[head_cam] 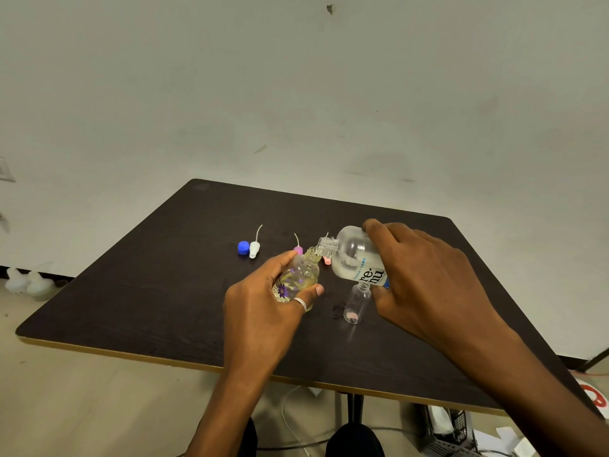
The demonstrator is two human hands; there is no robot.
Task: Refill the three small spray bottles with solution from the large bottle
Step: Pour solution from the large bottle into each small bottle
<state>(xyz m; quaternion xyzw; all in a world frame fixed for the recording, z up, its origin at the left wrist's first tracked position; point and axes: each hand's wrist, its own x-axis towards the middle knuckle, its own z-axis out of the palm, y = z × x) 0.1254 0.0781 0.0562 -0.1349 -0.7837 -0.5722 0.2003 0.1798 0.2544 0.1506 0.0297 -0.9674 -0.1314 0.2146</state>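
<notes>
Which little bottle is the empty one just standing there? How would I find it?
Look at the dark table, near its front middle. Between the two hands stands a small clear bottle, upright, with no cap. Unlike the flowered bottle beside it, nobody holds it.

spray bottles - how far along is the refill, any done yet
Done: caps are off; a blue cap and spray tops, one white, lie on the table. In hand: the right hand tips the large bottle into a flowered small bottle held by the left hand. Left: a clear small bottle stands apparently empty; a third isn't visible.
</notes>
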